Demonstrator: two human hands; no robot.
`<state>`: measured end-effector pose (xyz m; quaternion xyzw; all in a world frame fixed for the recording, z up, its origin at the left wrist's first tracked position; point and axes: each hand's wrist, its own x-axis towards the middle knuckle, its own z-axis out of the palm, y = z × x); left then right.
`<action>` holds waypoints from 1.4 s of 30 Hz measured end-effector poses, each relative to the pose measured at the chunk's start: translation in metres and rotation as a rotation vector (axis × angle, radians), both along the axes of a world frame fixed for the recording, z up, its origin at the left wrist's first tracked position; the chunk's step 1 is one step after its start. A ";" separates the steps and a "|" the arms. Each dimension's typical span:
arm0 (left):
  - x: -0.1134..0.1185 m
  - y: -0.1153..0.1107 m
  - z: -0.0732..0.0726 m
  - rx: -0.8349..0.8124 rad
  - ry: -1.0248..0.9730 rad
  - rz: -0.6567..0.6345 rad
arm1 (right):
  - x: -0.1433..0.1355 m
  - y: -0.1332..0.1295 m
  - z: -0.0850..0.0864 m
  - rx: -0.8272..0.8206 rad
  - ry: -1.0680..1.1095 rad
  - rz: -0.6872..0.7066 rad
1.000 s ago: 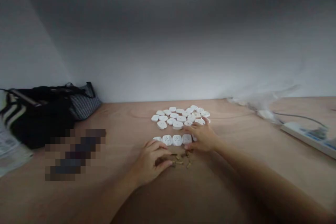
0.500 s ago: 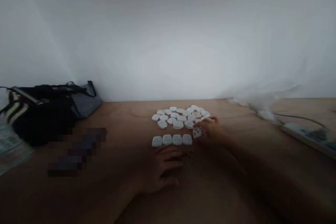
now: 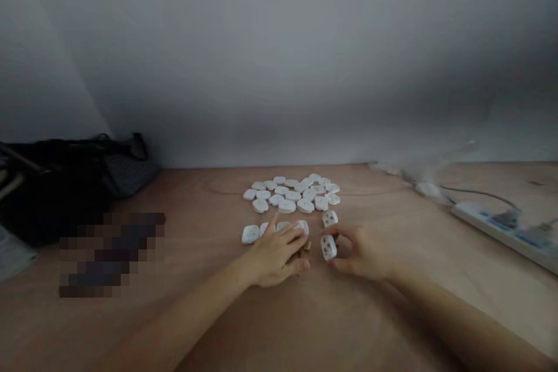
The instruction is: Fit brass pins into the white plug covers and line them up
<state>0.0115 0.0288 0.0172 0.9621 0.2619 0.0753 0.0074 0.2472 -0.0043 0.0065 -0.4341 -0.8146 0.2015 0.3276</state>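
Note:
My right hand grips a white plastic socket piece with dark holes, tilted up between thumb and fingers. Just beyond it another white socket piece lies by itself on the table. My left hand is spread palm down with fingers apart, reaching over a row of similar pieces and partly covering them. Small brass-coloured parts show beside its fingers; how many lie beneath is hidden. Farther back is a loose cluster of white pieces.
On the right a white power strip lies with a dark cable, near a clear plastic bag. A black bag stands at left, with a blurred-out dark object before it. The wall rises behind the wooden table.
My right hand has come back from the cluster toward me and now holds a socket piece. My left hand has moved forward over the row. The whole view has shifted slightly.

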 end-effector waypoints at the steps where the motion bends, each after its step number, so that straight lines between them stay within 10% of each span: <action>1: 0.000 0.000 0.000 0.007 -0.010 0.008 | -0.002 0.000 0.000 0.010 -0.006 0.031; 13: -0.020 -0.058 -0.006 -0.123 -0.370 -0.083 | -0.010 -0.004 -0.015 -0.097 0.122 0.059; 42: -0.006 -0.045 -0.012 0.034 -0.511 0.240 | -0.037 -0.026 -0.013 -0.138 0.326 0.283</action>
